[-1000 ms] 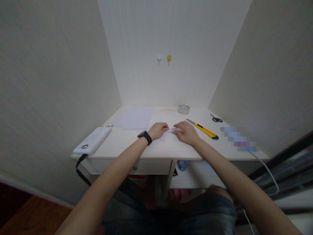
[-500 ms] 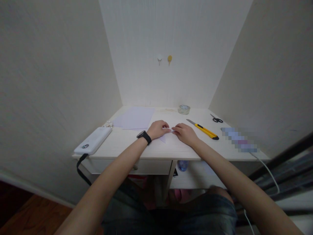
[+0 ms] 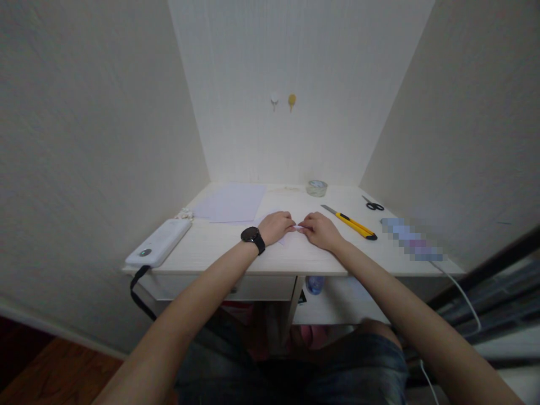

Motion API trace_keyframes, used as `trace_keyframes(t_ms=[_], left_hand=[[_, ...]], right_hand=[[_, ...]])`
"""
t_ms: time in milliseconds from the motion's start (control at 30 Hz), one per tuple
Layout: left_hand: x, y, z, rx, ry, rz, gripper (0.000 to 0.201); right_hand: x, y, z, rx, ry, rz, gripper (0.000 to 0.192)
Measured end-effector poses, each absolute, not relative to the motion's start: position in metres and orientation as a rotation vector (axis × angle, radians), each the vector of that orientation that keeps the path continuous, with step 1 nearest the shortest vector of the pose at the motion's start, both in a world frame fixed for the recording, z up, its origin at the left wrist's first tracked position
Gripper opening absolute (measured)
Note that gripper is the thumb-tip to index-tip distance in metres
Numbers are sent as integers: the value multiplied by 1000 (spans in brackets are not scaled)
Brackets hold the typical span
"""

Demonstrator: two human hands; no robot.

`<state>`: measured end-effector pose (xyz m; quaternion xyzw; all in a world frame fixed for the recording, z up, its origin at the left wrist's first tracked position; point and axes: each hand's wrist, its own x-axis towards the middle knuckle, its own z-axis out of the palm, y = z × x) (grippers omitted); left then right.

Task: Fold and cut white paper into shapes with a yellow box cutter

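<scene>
A: Starting with the biggest: white desk (image 3: 236, 256) in a plain alcove, both forearms reaching across its front edge. Left of the grip, a stack of pale sheets (image 3: 232, 202), then a white power bank (image 3: 158, 243) at the near-left corner.

B: And on the other side?

A: Right of the grip, a yellow utility knife (image 3: 350, 223); beyond it, black scissors (image 3: 373, 205); behind the grip, a tape roll (image 3: 316, 187). None touched.

B: The hands?

A: Left hand (image 3: 276, 227), watch (image 3: 252, 236) on its wrist, and right hand (image 3: 320, 230) meet at a small folded paper (image 3: 291, 232) lying on the desk between them. Fingertips of both are pressed together on its upper edge, pinching it at the middle. Little of the paper shows; only a corner pokes out below the left hand.

B: How should this fold be handled, in your view?

A: My judgement: keep the paper flat on the desk, hold one side still, and run the other fingertips along the crease from the middle outward, so the edges stay lined up.

B: Anything changed from a second ago?

A: Hands have closed in. The right hand lay flatter and further right, with more paper showing between them; now the fingertips nearly touch. The rest is unmoved.
</scene>
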<state>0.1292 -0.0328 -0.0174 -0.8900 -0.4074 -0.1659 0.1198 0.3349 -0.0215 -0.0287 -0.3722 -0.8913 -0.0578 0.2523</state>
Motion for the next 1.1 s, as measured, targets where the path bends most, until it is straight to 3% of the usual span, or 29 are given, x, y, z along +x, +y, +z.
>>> trace_keyframes(t_ms=[133,500,1100], left_hand=[[129,-32,-18,-2617,-1217,-482,28],[126,-32,-15,-2673,-1344,-747,21],[130,-34,-14,-2576,-1330,-603,26]], right_hand=[[336,-22,-29,-1016,-2416,-153,20],[339,-12,-32,-1104,-2199,306,10],[333,0,-28,-1333,-2276,135,20]])
